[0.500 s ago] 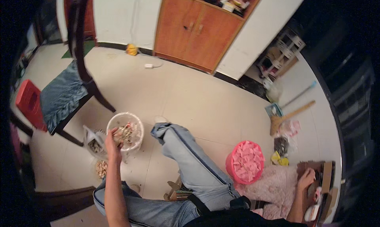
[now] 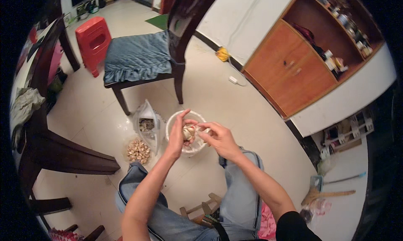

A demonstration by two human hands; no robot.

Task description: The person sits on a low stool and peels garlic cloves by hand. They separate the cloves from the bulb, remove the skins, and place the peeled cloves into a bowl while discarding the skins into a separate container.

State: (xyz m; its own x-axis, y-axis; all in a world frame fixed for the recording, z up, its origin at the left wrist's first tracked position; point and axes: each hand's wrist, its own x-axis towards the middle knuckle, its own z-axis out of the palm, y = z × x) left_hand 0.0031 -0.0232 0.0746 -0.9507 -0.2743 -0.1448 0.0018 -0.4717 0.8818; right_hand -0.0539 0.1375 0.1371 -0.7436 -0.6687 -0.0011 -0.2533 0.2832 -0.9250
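Over a white bin on the floor between my legs, my left hand cups a garlic bulb. My right hand comes in from the other side with thumb and fingers pinched at the bulb's right edge. What is between those fingertips is too small to make out. Left of the bin, an open plastic bag with dark bits inside leans upright. Just in front of it lies a heap of garlic cloves.
A dark wooden chair with a blue seat cover stands beyond the bag, a red stool behind it. Dark table legs rise at left. A low wooden stool shows between my legs. A broom lies right.
My right hand has come from the box at far right to the garlic in my left hand. The view has swung left, and the pink basket has mostly left the picture.
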